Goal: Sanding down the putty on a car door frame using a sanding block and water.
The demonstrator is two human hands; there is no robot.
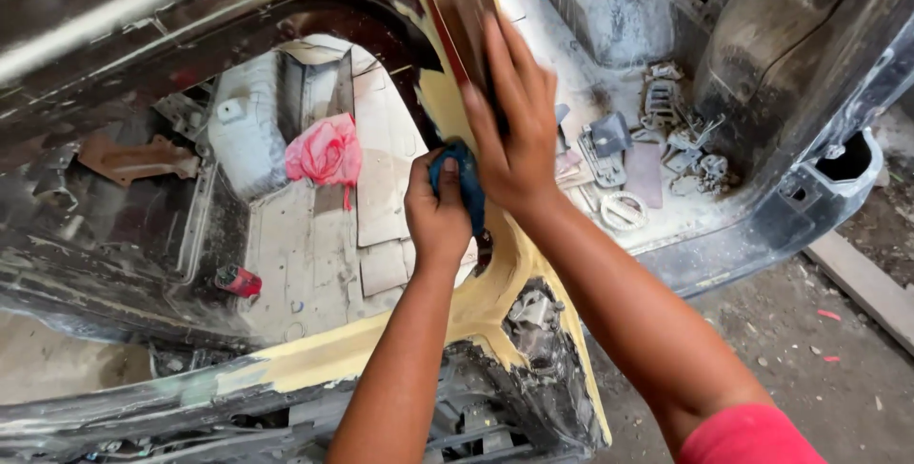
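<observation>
Gripping small blue pad (pixel 465 183) in our left hand (pixel 436 217), fist closed round it, pressed to yellow-filled pillar (pixel 447 102) of car body shell (pixel 143 7). Pad looks soft, light; best pinched by edges. Our right hand (pixel 514 131) lies flat, fingers spread, on pillar, holding nothing. Pink plastic bag (pixel 326 152) crumpled on floor at left; small red container (pixel 238 281) below it; no labels legible.

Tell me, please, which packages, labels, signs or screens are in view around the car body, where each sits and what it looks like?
Pink plastic bag: crumpled, knotted, on the dusty floor inside the shell, left of the left hand.
Small red container: lying low on the floor's left edge; too small to tell more.
No labels, signs or screens show.
</observation>
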